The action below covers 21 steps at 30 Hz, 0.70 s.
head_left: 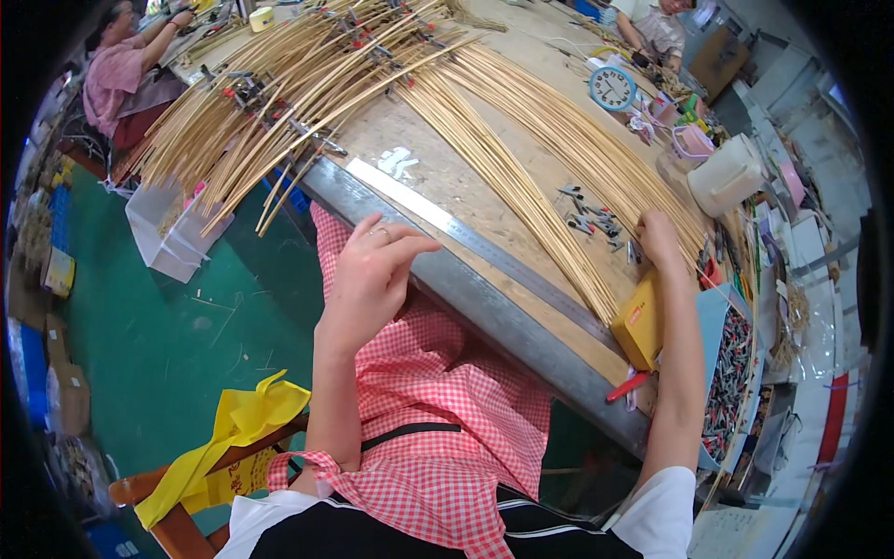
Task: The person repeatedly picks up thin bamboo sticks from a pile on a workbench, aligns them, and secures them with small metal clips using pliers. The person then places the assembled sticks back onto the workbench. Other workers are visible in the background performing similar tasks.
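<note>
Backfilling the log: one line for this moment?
left hand: raised, nothing visible held | right hand: at sticks, grip unclear | clips: loose on table

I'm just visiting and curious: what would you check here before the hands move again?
1. Left hand free: ok, nothing visible in it.
2. Right hand gripping the outer tan rods: cannot tell, its grip is hidden.
3. Loose clips near the right hand: ok, they lie beside it.
4. Metal ruler on the table: ok, near its edge.
5. All clips in the light blue bin: not ok, some are scattered outside it.
</note>
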Motion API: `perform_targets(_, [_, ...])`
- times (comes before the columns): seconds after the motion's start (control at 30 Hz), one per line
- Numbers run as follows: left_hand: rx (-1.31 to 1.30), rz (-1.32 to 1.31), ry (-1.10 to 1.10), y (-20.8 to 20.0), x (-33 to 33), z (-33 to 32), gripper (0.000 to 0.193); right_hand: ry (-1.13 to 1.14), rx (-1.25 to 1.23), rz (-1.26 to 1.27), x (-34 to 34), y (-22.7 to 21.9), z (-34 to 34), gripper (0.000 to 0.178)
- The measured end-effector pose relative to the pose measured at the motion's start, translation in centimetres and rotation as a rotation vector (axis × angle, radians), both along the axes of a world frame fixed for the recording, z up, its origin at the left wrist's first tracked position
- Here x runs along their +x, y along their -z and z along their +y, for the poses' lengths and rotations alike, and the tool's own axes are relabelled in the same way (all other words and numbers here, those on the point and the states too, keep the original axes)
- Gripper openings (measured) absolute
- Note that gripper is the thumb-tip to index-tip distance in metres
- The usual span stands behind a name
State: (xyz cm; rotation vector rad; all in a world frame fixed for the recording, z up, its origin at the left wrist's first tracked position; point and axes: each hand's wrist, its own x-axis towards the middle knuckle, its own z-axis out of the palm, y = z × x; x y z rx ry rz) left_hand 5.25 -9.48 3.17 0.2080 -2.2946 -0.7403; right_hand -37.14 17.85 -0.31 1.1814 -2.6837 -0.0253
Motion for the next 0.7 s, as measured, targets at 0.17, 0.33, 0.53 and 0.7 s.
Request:
perform_targets(0.17, [0.024, 0.031, -0.024, -0.2, -0.2, 0.2, 0.027, 0.091, -0.06, 0.027, 0.4, -0.4, 0.4, 0.009])
perform_targets(0.33, [0.01, -0.001, -0.002, 0.2, -0.3, 0.0, 0.026, -0.009, -0.113, 0.131, 0.7, -2.9, 1.0, 0.009])
perform_targets(0.53, [0.012, -0.004, -0.008, 0.3, -0.1, 0.1, 0.025, 0.08, -0.148, 0.176, 3.2, -7.0, 0.6, 0.012])
perform_targets(0.7, [0.031, 0.03, -0.004, 0.0, -0.5, 0.2, 0.025, 0.003, -0.227, 0.369, 8.7, -13.0, 2.5, 0.009])
